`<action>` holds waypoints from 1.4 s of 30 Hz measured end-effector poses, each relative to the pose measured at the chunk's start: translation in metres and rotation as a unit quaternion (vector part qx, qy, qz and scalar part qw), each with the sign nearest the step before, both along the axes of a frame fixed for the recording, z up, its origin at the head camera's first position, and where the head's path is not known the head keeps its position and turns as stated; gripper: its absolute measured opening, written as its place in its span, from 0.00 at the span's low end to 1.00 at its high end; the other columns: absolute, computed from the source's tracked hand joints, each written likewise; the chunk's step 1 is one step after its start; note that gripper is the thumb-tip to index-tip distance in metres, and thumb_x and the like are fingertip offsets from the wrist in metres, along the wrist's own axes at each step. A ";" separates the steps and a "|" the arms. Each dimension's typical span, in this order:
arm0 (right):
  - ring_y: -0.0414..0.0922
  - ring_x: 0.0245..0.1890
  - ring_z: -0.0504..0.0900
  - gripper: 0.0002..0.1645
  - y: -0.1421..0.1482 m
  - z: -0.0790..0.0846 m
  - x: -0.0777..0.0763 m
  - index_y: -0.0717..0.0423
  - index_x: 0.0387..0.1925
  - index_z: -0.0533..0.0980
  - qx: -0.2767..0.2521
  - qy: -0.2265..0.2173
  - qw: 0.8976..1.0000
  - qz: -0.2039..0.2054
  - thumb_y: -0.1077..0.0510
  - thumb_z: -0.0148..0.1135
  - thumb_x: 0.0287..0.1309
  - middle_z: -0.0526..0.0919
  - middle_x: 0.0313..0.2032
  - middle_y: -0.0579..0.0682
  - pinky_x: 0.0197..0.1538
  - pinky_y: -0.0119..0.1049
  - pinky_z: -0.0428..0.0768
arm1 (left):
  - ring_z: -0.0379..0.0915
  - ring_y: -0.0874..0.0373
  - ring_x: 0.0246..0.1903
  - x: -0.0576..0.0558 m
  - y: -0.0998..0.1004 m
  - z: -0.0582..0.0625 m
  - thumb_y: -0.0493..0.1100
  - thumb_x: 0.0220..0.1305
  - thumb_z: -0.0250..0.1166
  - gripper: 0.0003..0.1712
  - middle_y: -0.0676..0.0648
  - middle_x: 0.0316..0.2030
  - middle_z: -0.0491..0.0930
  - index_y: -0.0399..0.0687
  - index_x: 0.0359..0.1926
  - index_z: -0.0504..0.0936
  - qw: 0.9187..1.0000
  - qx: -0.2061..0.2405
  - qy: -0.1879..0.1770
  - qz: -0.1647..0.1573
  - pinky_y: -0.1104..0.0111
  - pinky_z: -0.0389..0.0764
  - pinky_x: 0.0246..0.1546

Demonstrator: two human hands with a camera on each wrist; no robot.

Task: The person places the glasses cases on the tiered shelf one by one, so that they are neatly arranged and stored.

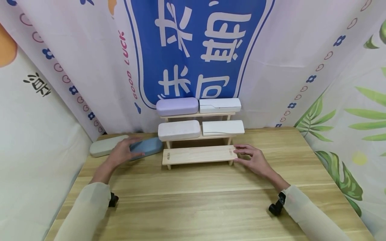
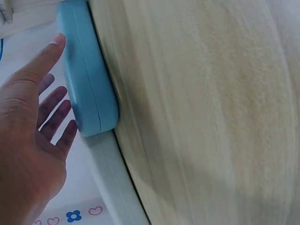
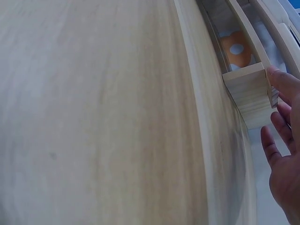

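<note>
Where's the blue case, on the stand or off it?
Off: the blue case lies on the table, just left of the stand.

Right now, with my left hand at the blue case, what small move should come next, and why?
Probably close your left hand around the blue case: its fingers look loosely spread there, and the lowest shelf carries no case, while the middle shelf and top shelf each carry two.

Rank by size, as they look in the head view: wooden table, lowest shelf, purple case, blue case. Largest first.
Wooden table
Lowest shelf
Purple case, blue case: order unsure, as the left hand partly hides the blue one.
</note>
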State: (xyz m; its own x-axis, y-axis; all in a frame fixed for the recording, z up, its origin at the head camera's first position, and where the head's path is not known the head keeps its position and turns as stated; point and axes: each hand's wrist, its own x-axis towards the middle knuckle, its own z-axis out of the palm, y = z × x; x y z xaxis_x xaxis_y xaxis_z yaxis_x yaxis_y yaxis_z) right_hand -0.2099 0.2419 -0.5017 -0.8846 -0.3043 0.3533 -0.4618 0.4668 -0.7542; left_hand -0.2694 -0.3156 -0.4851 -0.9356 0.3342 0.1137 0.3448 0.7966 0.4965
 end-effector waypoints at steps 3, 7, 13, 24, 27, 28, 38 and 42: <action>0.66 0.60 0.81 0.21 0.000 0.001 0.001 0.70 0.51 0.85 0.000 0.005 1.000 0.004 0.69 0.78 0.55 0.81 0.62 0.69 0.57 0.59 0.83 | 0.69 0.28 0.67 -0.001 0.000 -0.003 0.46 0.60 0.81 0.42 0.28 0.69 0.73 0.31 0.69 0.76 1.000 -0.003 -0.003 0.003 0.37 0.72 0.66; 0.66 0.61 0.81 0.20 0.000 0.000 0.000 0.70 0.51 0.85 -0.005 -0.003 1.000 0.003 0.70 0.78 0.56 0.81 0.62 0.69 0.57 0.63 0.82 | 0.70 0.29 0.67 -0.002 0.000 -0.005 0.48 0.60 0.81 0.42 0.29 0.70 0.73 0.33 0.69 0.77 1.000 -0.003 -0.005 0.007 0.38 0.73 0.65; 0.66 0.61 0.81 0.21 -0.001 0.001 0.002 0.71 0.52 0.84 -0.022 -0.021 1.000 0.006 0.70 0.77 0.56 0.80 0.64 0.69 0.59 0.64 0.81 | 0.76 0.34 0.59 -0.003 0.000 -0.007 0.51 0.60 0.80 0.43 0.29 0.68 0.75 0.34 0.70 0.76 1.000 -0.013 -0.024 0.012 0.42 0.78 0.56; 0.66 0.60 0.81 0.20 -0.001 0.000 0.001 0.72 0.51 0.84 -0.029 -0.025 0.999 0.009 0.70 0.77 0.56 0.79 0.63 0.71 0.59 0.64 0.80 | 0.77 0.34 0.58 -0.001 0.004 -0.005 0.47 0.58 0.82 0.42 0.27 0.66 0.76 0.32 0.68 0.77 0.999 -0.020 -0.027 0.012 0.42 0.78 0.57; 0.67 0.60 0.81 0.20 0.001 -0.005 -0.002 0.73 0.51 0.84 -0.034 -0.028 0.999 0.010 0.71 0.77 0.56 0.79 0.63 0.71 0.59 0.65 0.80 | 0.77 0.33 0.59 -0.001 0.003 -0.006 0.46 0.57 0.82 0.42 0.27 0.66 0.76 0.32 0.68 0.78 0.999 -0.019 -0.022 0.014 0.41 0.78 0.57; 0.67 0.60 0.81 0.20 0.002 -0.009 -0.004 0.73 0.51 0.84 -0.035 -0.031 0.999 0.009 0.71 0.77 0.56 0.79 0.63 0.71 0.59 0.65 0.80 | 0.77 0.33 0.58 -0.001 0.003 -0.007 0.46 0.56 0.82 0.42 0.27 0.65 0.76 0.32 0.68 0.78 1.000 -0.019 -0.019 0.015 0.41 0.79 0.57; 0.61 0.60 0.83 0.22 0.013 -0.032 -0.017 0.65 0.52 0.86 -0.036 -0.028 0.999 0.010 0.67 0.80 0.55 0.81 0.65 0.62 0.59 0.57 0.83 | 0.79 0.35 0.54 0.002 0.003 -0.010 0.51 0.54 0.83 0.43 0.29 0.64 0.79 0.36 0.67 0.80 0.998 -0.042 -0.014 0.036 0.44 0.81 0.51; 0.57 0.59 0.83 0.21 0.014 -0.032 -0.017 0.61 0.51 0.87 -0.043 -0.023 0.999 0.013 0.65 0.80 0.55 0.82 0.64 0.59 0.59 0.52 0.84 | 0.80 0.36 0.53 0.002 0.002 -0.008 0.53 0.54 0.83 0.42 0.30 0.63 0.80 0.38 0.66 0.82 0.998 -0.047 -0.004 0.036 0.45 0.81 0.48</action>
State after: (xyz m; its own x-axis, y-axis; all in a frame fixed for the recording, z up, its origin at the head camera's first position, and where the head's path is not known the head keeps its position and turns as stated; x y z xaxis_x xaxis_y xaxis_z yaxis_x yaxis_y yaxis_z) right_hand -0.2271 0.2555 -0.5333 -0.8924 -0.2987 0.3382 -0.4373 0.3875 -0.8115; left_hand -0.2674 -0.3140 -0.4936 -0.9584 0.2745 0.0781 0.2813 0.8628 0.4200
